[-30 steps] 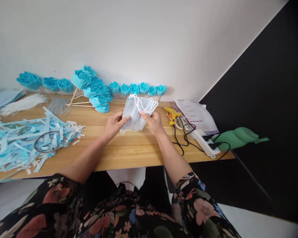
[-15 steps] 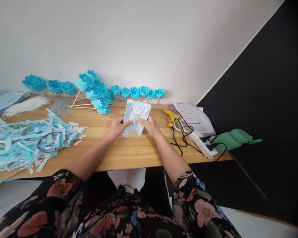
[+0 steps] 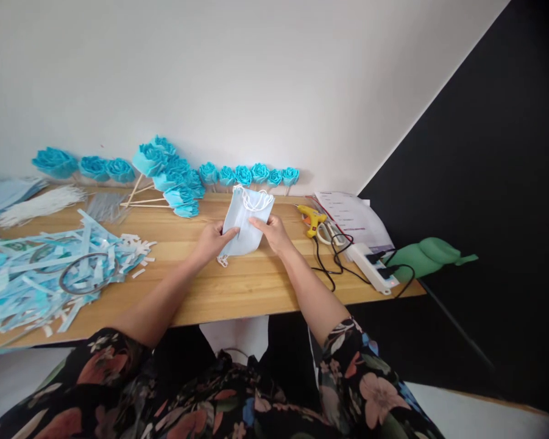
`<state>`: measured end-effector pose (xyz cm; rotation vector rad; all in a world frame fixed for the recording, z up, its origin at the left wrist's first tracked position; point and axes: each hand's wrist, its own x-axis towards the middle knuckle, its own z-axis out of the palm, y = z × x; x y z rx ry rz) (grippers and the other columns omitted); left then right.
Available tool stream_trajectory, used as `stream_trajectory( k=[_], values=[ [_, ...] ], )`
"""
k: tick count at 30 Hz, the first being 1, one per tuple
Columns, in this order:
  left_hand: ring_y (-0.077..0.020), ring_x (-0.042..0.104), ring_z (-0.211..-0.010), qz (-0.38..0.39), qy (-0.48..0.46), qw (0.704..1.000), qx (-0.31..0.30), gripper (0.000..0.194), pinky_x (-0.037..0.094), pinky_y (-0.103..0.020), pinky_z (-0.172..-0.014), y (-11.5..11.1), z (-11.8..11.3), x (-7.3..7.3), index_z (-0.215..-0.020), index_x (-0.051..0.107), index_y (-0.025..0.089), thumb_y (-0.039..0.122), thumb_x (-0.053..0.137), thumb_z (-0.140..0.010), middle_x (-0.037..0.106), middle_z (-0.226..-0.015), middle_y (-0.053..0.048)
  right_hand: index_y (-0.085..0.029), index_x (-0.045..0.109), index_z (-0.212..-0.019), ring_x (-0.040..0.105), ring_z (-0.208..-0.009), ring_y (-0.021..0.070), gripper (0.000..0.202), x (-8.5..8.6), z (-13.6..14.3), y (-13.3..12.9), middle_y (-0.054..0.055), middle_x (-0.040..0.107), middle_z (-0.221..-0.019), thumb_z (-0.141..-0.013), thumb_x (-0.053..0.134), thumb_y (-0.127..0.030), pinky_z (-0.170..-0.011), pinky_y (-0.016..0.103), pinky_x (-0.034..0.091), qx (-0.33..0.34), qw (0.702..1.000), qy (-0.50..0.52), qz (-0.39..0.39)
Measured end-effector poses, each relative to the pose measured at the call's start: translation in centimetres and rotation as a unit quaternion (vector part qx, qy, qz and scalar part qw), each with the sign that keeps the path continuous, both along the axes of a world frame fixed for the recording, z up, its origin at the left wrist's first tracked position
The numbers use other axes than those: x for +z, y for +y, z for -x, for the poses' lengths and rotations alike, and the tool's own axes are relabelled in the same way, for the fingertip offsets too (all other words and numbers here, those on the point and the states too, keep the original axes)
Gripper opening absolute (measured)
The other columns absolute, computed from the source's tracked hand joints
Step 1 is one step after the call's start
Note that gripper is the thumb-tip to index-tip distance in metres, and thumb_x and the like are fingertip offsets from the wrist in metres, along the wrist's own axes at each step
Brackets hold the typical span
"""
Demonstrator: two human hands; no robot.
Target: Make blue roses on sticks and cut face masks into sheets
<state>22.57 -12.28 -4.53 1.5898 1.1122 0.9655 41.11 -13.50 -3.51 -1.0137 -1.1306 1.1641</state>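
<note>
Between my two hands is a pale blue face mask (image 3: pixel 245 228) with white ear loops gathered at its top edge and another bit of loop hanging at its lower left. My left hand (image 3: pixel 216 239) grips the mask's left side, thumb on its front. On the right side my right hand (image 3: pixel 273 231) pinches it in the same way, thumb across the face of the mask. The fingers behind the mask are hidden. It is held above the wooden table (image 3: pixel 237 286), tilted slightly. I cannot tell whether it is one mask or more.
Blue paper-like roses (image 3: pixel 164 171) on sticks lie along the wall. Cut blue strips (image 3: pixel 36 274), white cords (image 3: pixel 41 204) and a stack of blue sheets (image 3: pixel 7 195) are on the left. A yellow glue gun (image 3: pixel 311 219), power strip (image 3: pixel 372 268) and papers (image 3: pixel 354 216) sit right.
The mask now shows longer and more spread out, with a loop dangling at the lower left. Both hands keep hold of it. The whole view has shifted slightly.
</note>
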Motion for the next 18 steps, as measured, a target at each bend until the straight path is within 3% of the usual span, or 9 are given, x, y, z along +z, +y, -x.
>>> stream_trajectory(
  k=[6, 10, 15, 18],
  values=[
    [-0.0164, 0.054, -0.057, 0.032, 0.019, 0.998, -0.06, 0.038, 0.037, -0.024, -0.049, -0.4, 0.2, 0.6, -0.07, 0.064, 0.015, 0.052, 0.072, -0.066, 0.062, -0.063, -0.003, -0.019, 0.072, -0.076, 0.065, -0.072, 0.0163, 0.03, 0.8, -1.0, 0.8, -0.002, 0.072, -0.072, -0.06, 0.083, -0.042, -0.069, 0.027, 0.049, -0.053, 0.995, 0.08, -0.021],
    [-0.0185, 0.057, -0.058, 0.061, 0.023, 0.997, -0.051, 0.04, 0.04, -0.026, -0.049, -0.4, 0.4, 0.7, -0.073, 0.067, 0.014, 0.052, 0.075, -0.063, 0.065, -0.065, -0.004, -0.021, 0.069, -0.078, 0.063, -0.072, 0.0152, 0.029, 1.3, -1.9, 1.1, -0.003, 0.07, -0.072, -0.062, 0.08, -0.042, -0.068, 0.026, 0.048, -0.094, 0.987, 0.126, -0.022],
    [-0.0187, 0.059, -0.057, 0.129, -0.007, 0.99, -0.057, 0.046, 0.042, -0.026, -0.049, -0.3, 0.9, 1.2, -0.078, 0.07, 0.013, 0.053, 0.08, -0.059, 0.069, -0.07, -0.007, -0.023, 0.059, -0.076, 0.06, -0.067, 0.0118, 0.03, 2.0, -3.3, 1.5, -0.006, 0.063, -0.068, -0.067, 0.078, -0.045, -0.066, 0.025, 0.048, -0.095, 0.975, 0.198, -0.045],
    [-0.018, 0.059, -0.054, 0.185, -0.042, 0.976, -0.103, 0.048, 0.043, -0.026, -0.047, -0.3, 1.5, 1.7, -0.081, 0.07, 0.014, 0.052, 0.083, -0.056, 0.07, -0.07, -0.008, -0.023, 0.057, -0.077, 0.059, -0.064, 0.0107, 0.033, 2.0, -3.8, 1.6, -0.007, 0.059, -0.065, -0.067, 0.079, -0.046, -0.063, 0.024, 0.047, -0.102, 0.974, 0.201, -0.029]
  ],
)
